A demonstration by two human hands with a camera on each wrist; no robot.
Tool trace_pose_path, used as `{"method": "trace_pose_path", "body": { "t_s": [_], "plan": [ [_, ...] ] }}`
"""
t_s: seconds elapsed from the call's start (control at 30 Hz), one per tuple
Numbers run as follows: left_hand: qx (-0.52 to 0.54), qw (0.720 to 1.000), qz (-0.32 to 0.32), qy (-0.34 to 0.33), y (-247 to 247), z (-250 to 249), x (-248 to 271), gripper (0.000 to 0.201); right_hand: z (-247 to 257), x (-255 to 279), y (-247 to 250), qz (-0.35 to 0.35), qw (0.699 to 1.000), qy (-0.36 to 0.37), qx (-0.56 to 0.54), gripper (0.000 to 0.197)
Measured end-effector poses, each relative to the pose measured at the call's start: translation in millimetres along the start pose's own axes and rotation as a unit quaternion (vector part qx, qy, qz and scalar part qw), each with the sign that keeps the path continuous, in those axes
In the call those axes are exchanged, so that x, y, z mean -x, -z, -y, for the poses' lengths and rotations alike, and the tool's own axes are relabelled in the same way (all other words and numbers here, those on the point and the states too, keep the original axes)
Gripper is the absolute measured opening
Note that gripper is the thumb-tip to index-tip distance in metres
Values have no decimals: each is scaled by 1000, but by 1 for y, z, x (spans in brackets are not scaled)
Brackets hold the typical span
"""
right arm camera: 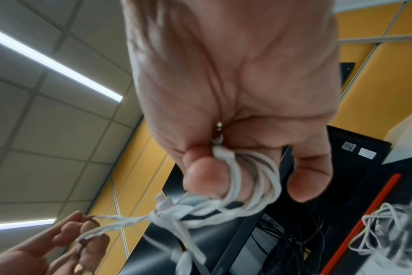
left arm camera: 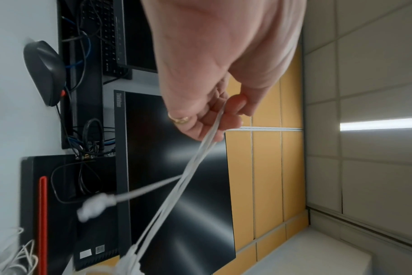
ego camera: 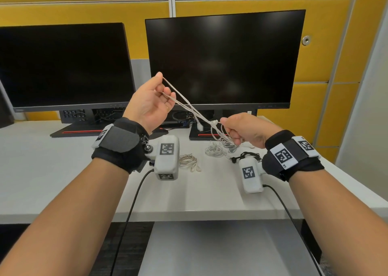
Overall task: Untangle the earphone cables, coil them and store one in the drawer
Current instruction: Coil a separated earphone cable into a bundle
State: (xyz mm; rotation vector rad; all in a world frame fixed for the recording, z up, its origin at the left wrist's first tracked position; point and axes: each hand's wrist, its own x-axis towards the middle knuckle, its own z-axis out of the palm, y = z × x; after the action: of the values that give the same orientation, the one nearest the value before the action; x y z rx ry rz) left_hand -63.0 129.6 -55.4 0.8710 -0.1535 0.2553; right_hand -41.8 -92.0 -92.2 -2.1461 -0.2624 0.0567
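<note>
The right hand (ego camera: 245,129) is clenched on a gathered coil of the white earphone cable (ego camera: 184,103), its loops wound round the fingers (right arm camera: 207,176) and the metal jack tucked against the palm; a small knot (ego camera: 214,122) sits just beside its thumb. From that knot several strands run taut, up and away, to the left hand (ego camera: 150,103), whose fingertips (left arm camera: 233,104) pinch them, and one white earbud (ego camera: 199,126) dangles below the strands, close to the knot. Under the right hand, on the bench (ego camera: 52,170), lie a white coiled cable (ego camera: 215,150), a beige one (ego camera: 189,161) farther from the knot, and a small black one (ego camera: 246,156). Two dark monitors (ego camera: 218,59) stand behind. The cable is judged light, thin, limp and easily kinked: hold it at the coil and near the knot, not by the earbud, and ease the loops apart without hard pulling.
</note>
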Motion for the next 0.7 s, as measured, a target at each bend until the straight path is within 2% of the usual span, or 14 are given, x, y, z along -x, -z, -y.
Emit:
{"method": "trace_pose_path", "body": {
  "t_s": [0.13,0.2,0.3,0.47,0.7],
  "plan": [
    [37,999,8,-10,-4,-1,3,19,2,-3,-1,-11,1000,-8,3,38],
    [-53,998,37,14,-4,-2,7,18,2,-4,1,-21,1000,10,-18,38],
    [-197,976,84,25,-7,-4,14,14,2,-2,4,-18,996,51,-69,36],
    [-279,950,140,16,-20,-5,27,15,4,-2,6,-11,989,116,-96,32],
    [-431,894,111,49,-23,10,29,15,16,5,8,6,978,150,-143,33]
  ]
}}
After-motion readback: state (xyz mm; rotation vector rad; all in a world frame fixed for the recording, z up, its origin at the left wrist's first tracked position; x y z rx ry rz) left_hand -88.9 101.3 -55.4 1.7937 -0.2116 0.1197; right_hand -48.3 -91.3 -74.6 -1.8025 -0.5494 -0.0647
